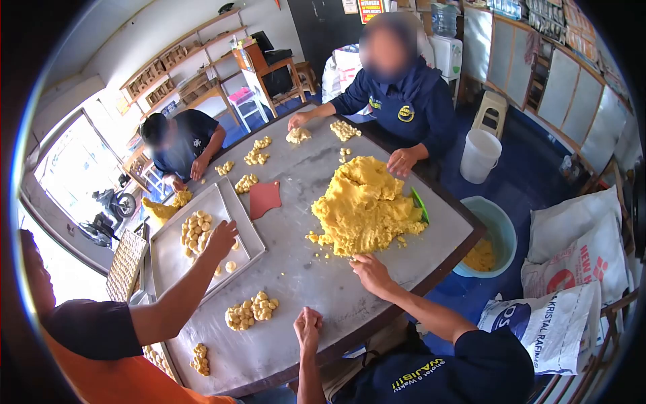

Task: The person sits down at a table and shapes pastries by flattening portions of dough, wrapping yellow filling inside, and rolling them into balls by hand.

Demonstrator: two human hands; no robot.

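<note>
Yellow dough [363, 202] sits heaped on the surface [377, 306]. The right hand [371, 275], fingers curled, seems to be working its near edge; the left hand [308, 326] bunches its fingertips near small lumps [252, 312]. Can't tell if either grips anything.

A white bucket [480, 158] stands beside a beige stool [492, 104], and a blue jug [444, 20] sits atop a white dispenser [446, 56]

The right hand [370, 273] is at the near edge of a big, lumpy pile of yellow dough [360, 205] on a grey metal table [296, 276]. The left hand [308, 328] is near a bunch of small, round, yellow dough balls [251, 311].
</note>
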